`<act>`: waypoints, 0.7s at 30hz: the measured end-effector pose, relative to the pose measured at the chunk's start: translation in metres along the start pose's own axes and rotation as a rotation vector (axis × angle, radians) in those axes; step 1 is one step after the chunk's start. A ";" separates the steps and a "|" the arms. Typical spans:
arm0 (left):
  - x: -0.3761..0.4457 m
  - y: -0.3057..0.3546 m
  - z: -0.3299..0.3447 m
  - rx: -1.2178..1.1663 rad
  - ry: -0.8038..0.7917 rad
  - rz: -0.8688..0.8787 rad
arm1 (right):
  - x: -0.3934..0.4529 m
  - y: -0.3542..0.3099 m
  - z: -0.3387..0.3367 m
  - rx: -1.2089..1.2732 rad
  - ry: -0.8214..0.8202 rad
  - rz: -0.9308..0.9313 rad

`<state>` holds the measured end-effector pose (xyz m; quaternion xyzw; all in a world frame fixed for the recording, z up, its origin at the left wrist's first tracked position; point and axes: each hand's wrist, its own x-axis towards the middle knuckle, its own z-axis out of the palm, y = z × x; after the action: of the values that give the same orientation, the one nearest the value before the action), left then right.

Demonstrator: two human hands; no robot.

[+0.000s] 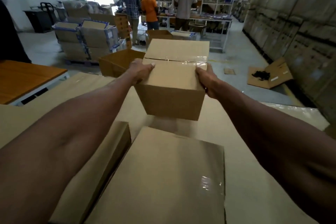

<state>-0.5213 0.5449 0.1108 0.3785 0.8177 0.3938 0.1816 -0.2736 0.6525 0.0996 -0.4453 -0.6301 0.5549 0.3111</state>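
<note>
Firmly, two hands hold one taped box (172, 87) between them.
The left hand (141, 71) grips the left side of the box and the right hand (207, 80) grips its right side, each thumb lying over the top edge. The box is raised above a cardboard sheet (236, 123), beyond a second closed box (163, 178) that lies nearer to the person. An open box (118, 62) stands behind the left hand.

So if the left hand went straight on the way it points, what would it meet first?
The taped box itself: the left hand grips its left side and points slantwise into it, so nothing else seems to lie between them.
</note>
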 end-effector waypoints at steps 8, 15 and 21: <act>-0.119 0.124 0.111 -0.176 -0.114 0.147 | -0.091 -0.004 -0.196 -0.119 0.200 -0.067; -0.248 0.187 0.155 -0.169 -0.191 0.189 | -0.196 0.015 -0.307 -0.089 0.239 -0.075; -0.356 0.200 0.175 -0.145 -0.207 0.144 | -0.287 0.039 -0.357 -0.075 0.209 -0.041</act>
<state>-0.0913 0.4434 0.1572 0.4605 0.7350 0.4226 0.2629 0.1684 0.5429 0.1592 -0.4989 -0.6235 0.4751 0.3695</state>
